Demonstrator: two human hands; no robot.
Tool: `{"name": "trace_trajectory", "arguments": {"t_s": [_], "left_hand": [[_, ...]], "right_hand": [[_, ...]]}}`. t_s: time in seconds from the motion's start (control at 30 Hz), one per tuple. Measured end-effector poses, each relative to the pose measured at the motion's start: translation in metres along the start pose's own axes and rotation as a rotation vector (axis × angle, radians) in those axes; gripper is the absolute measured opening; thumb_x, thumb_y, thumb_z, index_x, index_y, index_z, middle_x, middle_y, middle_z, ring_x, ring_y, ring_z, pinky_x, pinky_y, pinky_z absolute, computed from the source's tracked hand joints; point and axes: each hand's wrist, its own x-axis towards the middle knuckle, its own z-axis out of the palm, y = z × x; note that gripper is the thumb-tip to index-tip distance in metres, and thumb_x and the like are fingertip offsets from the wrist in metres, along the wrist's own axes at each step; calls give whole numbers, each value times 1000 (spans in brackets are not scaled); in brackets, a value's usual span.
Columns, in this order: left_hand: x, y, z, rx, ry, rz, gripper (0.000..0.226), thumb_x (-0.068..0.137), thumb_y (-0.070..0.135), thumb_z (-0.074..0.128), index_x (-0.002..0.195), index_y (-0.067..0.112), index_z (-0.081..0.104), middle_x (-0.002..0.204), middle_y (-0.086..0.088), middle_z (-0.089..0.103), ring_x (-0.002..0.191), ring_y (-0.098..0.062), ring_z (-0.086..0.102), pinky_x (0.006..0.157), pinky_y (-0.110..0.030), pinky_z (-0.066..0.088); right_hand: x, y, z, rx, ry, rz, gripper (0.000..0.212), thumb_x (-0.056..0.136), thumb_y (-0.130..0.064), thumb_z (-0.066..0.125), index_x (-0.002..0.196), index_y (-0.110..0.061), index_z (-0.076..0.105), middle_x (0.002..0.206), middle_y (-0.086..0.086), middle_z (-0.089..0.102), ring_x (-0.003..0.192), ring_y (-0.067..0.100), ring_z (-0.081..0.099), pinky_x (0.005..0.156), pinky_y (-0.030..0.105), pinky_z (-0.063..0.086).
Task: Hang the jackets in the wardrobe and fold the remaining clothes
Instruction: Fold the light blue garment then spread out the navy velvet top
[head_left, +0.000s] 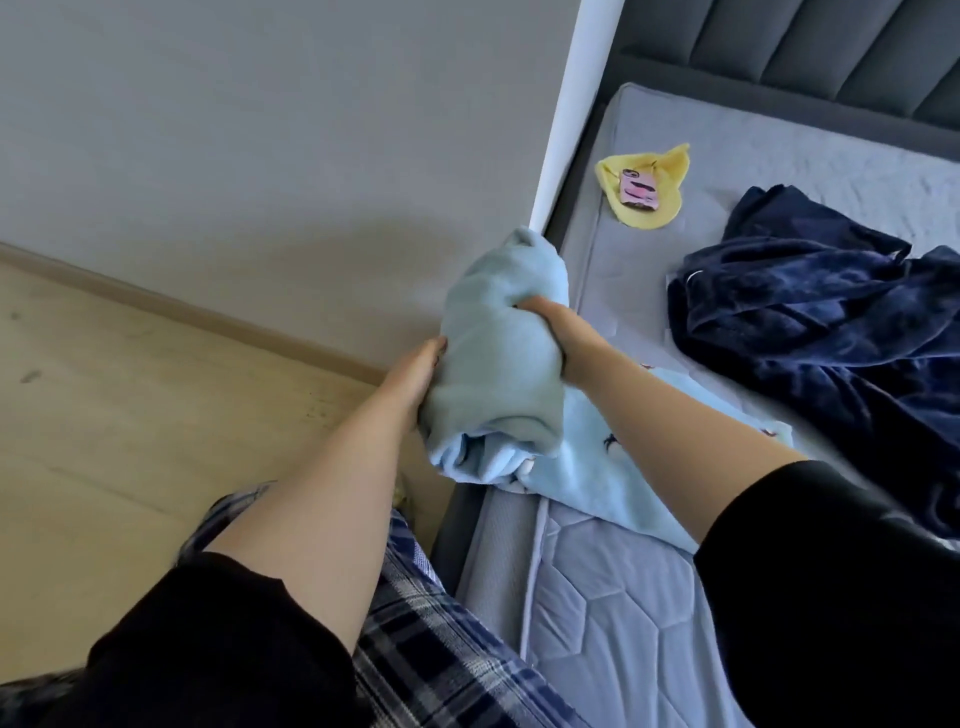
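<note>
Two hands on one pale blue bundle

Both my hands hold the pale blue fleece garment (498, 364) above the bed (613, 623) edge: my left hand (415, 374) cups its side, my right hand (545, 322) clutches its top, fingers buried in cloth. A navy jacket (810, 322) lies crumpled on the mattress nearby.

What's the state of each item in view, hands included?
light blue garment: bunched, lifted over the bed edge
left hand: holds the bundle's side
right hand: grips its top
patterned blue cloth: lying on the mattress
navy garment: crumpled, unfolded
yellow cloth: lying loose
phone: resting on the yellow cloth
</note>
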Motion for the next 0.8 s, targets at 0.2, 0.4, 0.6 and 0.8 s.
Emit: {"name": "trace_trajectory", "arguments": {"t_s": [0.2,0.4,0.6,0.8], "left_hand": [[10,-1,44,296,-171,59,50,90,54,51,128,23,58,117,-7,67,98,-18,65,88,-34,52],[15,-6,81,580,-34,178,77,88,58,49,152,25,19,151,-4,34,134,-28,38,110,-43,33],[15,-12,91,711,258,455,62,98,41,39,152,18,19,158,-3,20,144,-21,19,116,-40,19],[11,-26,92,741,239,639,50,98,30,44,144,13,37,149,-8,36,136,-24,34,111,-38,28]], "right_hand": [[-5,56,-86,52,97,145,50,68,-44,75,110,-19,66,97,5,74,95,24,69,82,37,55],[-3,79,-88,105,68,180,36,76,-41,69,104,-18,68,89,5,75,75,18,73,53,25,55],[8,78,-72,122,-74,166,14,76,-35,69,74,-25,78,90,3,75,79,17,72,68,30,53],[4,81,-89,115,-151,224,29,72,-26,69,100,-16,74,103,8,72,94,24,70,79,37,54]]}}
